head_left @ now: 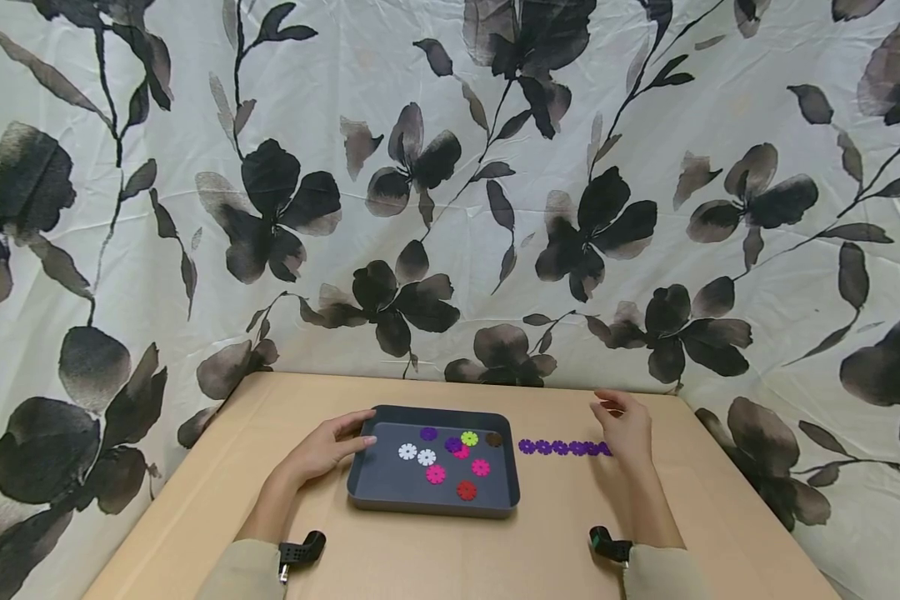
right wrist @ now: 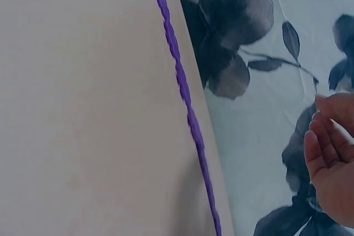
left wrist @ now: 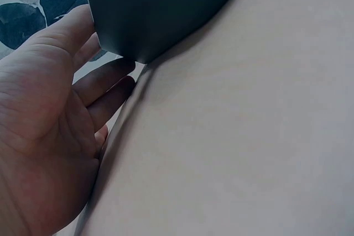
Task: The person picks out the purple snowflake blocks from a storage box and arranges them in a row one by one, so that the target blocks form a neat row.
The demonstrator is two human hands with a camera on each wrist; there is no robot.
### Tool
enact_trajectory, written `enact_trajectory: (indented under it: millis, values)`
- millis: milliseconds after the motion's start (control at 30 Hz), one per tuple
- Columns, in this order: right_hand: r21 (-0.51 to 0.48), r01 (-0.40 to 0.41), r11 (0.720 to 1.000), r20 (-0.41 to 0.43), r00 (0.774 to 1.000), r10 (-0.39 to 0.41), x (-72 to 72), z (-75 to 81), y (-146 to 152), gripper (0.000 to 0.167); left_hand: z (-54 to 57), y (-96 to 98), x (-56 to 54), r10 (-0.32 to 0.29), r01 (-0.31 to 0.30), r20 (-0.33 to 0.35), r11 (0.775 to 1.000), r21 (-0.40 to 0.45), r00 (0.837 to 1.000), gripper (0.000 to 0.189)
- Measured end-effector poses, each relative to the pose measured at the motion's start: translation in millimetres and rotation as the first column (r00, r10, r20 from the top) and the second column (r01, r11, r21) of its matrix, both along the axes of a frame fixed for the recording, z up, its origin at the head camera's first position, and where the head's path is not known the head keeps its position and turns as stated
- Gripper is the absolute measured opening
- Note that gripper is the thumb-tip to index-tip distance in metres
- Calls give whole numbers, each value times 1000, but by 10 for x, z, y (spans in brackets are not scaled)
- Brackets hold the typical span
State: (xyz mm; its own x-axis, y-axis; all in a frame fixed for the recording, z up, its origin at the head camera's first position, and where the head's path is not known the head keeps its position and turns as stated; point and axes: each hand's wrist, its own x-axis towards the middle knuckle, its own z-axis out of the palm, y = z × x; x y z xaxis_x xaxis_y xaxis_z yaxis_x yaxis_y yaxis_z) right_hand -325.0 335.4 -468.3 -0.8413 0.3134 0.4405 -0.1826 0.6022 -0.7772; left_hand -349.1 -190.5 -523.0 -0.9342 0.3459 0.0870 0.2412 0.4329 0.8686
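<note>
My left hand (head_left: 324, 450) grips the left side of a dark grey tray (head_left: 390, 483), thumb on its near-left rim and the other fingers at the far-left corner. Loose flower-shaped discs lie in the tray: white discs (head_left: 407, 452), pink, purple, a yellow-green disc (head_left: 469, 438), a brown one and a red disc (head_left: 467, 490). To the right of the tray, a straight row of linked purple flower discs (head_left: 561, 447) lies on the table. My right hand (head_left: 628, 429) hovers over the row's right end, fingers loosely bent, with nothing visible between thumb and fingertips.
The light wooden table (head_left: 450, 554) ends at a back edge just beyond the tray. Behind it hangs a white cloth (head_left: 330, 100) printed with dark flowers. Each wrist wears a black band with a small camera.
</note>
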Motion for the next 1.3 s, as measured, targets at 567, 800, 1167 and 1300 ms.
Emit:
enact_trajectory:
  millis: [567,800,1167,1300]
  values:
    - [-7,-281,960,31,959,281,-80,-8,-686,42,9,15,22,7,-7,13,1000,6,1000,62]
    - [-1,-355,935,21,934,355,-64,-10,-919,37,1,8,8,11,-11,-1,1000,-16,1000,63]
    - [66,-420,905,65,907,416,-39,-41,-1262,38,7,9,10,7,-7,12,1000,8,1000,65]
    - [71,-449,891,51,894,446,-44,-48,-1392,37,5,3,13,-4,4,5,1000,20,1000,64]
